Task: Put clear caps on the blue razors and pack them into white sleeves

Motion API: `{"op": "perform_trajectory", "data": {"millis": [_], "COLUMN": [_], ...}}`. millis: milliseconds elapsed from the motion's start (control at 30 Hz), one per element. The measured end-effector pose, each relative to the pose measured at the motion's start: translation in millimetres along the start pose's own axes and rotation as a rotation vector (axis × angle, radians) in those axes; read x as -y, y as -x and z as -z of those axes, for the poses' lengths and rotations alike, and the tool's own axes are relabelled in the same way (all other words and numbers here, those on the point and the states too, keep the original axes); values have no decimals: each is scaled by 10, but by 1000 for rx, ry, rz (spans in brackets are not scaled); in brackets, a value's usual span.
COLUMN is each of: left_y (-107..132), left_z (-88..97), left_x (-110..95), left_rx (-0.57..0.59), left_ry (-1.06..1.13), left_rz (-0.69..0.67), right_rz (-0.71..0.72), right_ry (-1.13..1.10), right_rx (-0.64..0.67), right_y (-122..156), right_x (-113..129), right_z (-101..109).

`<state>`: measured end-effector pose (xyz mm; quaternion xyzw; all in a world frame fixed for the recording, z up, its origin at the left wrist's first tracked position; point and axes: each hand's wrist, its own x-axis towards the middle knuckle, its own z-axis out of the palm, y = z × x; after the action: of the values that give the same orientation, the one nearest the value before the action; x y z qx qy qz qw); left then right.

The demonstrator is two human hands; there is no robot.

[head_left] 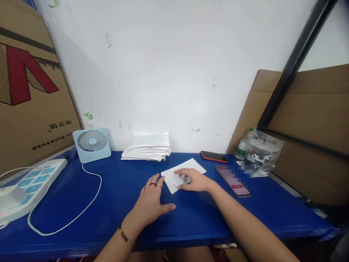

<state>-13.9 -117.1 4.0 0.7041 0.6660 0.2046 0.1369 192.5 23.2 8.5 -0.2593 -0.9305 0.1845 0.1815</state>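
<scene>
A flat white paper packet (195,165) lies at a slant on the blue tabletop. My right hand (195,179) rests over its near part, thumb and forefinger apart with the fingertips on the packet. Between them shows a shiny, wrinkled patch (182,179), like clear film; whether it belongs to the packet I cannot tell. Just left of the packet is my left hand (153,198), its fingers stretched out and thumb spread, with nothing in it. Its fingertips come close to the packet's left edge. Against the wall stands a pile of similar white packets (147,147).
A light blue fan (92,145) stands at the left, its white cable (99,185) looping across the table. Further left lies a power strip (40,182). To the right are a red-edged phone (214,156), another phone (237,185), a bottle (242,147) and a bagged cup (263,153).
</scene>
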Motion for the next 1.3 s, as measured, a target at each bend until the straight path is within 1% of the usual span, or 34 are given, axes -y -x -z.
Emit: {"op": "perform_trajectory", "data": {"millis": [33,67,133,167,200,233,267,300,367,433,500,533,567,633,733,800,900,967,1067,1200,1300], "left_y": [-140,-289,-577,-701,-805,-885,-941,-976,-995,-984,-971,-969,-969,-972,-957,-925,-871,-859,-900,-995,-1013], "left_z": [-19,-53,-152,-204,-250,-288,-314,-328,-331,-315,-298,-289,-277,-231,-89,44,262,415,654,919,1024], "left_x": [-83,-161,-279,-310,-322,-314,-292,-260,-190,-147,-153,-171,-193,-230,-217,-167,-107,-118,-227,-451,-598], "left_rx": [50,85,124,146,156,152,135,116,79,52,1,-29,-53,-60,9,48,109,168,271,298,324], "left_ry": [-70,-122,-190,-200,-199,-198,-196,-193,-187,-182,-192,-203,-218,-259,-313,-327,-374,-444,-575,-767,-838], "left_rz": [0,-2,16,11,0,-8,-18,-28,-48,-84,-126,-142,-152,-156,-151,-152,-167,-162,-144,-154,-130], "right_rz": [-47,-131,-392,-550,-695,-786,-821,-816,-738,-646,-547,-501,-473,-486,-584,-600,-581,-581,-587,-581,-567], "right_ry": [-23,-18,68,105,109,70,-23,-125,-368,-667,-1000,-1128,-1212,-1305,-1388,-1404,-1292,-1215,-1215,-1231,-1214], "right_rx": [-89,-201,-427,-474,-468,-454,-435,-411,-395,-409,-441,-463,-477,-488,-461,-475,-529,-567,-627,-654,-644], "right_y": [10,12,10,11,16,23,31,37,36,8,-33,-51,-64,-70,-47,-38,-54,-73,-92,-91,-87], "right_x": [-13,-66,-267,-393,-518,-631,-720,-780,-803,-721,-601,-550,-516,-505,-597,-674,-758,-795,-839,-890,-919], "right_z": [18,43,97,120,135,141,137,125,81,31,-3,-9,-6,17,55,45,-32,-88,-123,-117,-129]}}
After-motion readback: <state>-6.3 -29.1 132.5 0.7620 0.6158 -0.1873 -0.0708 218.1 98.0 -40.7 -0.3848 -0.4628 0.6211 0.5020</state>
